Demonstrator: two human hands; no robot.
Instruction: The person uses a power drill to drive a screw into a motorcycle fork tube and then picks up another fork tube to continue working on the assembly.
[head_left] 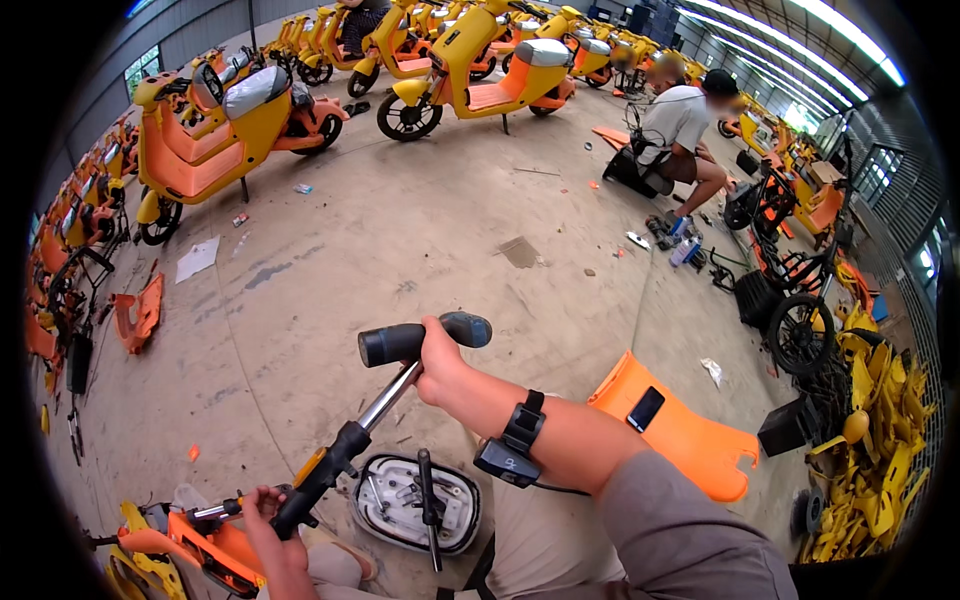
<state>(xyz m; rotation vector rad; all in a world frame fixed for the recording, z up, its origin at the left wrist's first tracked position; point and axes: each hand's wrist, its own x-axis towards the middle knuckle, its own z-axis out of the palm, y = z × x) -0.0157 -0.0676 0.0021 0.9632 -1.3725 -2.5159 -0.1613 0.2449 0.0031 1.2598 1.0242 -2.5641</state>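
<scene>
In front of me a T-shaped part (385,402) slants down to the left, with a black padded crossbar, a shiny metal rod and a black lower tube. My right hand (437,362) grips it just under the crossbar, fingers wrapped round. Lower left, my left hand (272,540) is closed about the black tube's bottom end, partly hidden by it. Beside the tube, an upturned oval seat base (470,535) lies on the floor with a black rod (428,500) across it. An orange scooter body piece (180,540) with a metal tube sits left of my left hand.
A phone (645,408) rests on an orange panel (695,445) at right. Yellow scrap panels (880,450) are heaped at far right, near a stripped scooter frame (790,270). Yellow-orange scooters (480,75) stand in rows behind. A person (680,140) crouches at back right.
</scene>
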